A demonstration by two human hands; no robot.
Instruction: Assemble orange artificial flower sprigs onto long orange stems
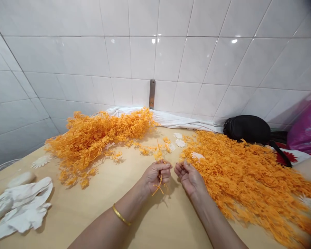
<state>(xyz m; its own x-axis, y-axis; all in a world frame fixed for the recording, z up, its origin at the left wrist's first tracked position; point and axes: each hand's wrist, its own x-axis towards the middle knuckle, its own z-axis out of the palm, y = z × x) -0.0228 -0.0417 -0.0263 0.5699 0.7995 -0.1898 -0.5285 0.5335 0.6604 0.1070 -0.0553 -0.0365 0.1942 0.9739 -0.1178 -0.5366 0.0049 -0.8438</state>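
Observation:
My left hand (159, 174) pinches a thin orange sprig (158, 154) of artificial foliage. Its frilly top rises above the fingers and its bare forked stems hang below the fist. Close by on the right, my right hand (190, 178) is curled, thumb near the fingertips; whether something small is between them I cannot make out. The hands are apart by a narrow gap. A big heap of orange sprigs (238, 169) lies beside my right hand. Another bushy orange bundle (98, 138) sits to the far left of my hands.
White daisy-shaped paper pieces (180, 143) lie among the sprigs. Crumpled white tissue (23, 207) is at the table's left. Along the tiled wall are a white cloth (176, 119), a black pouch (246, 128) and a purple bag (305, 121). Another person's arm (309, 167) shows at right.

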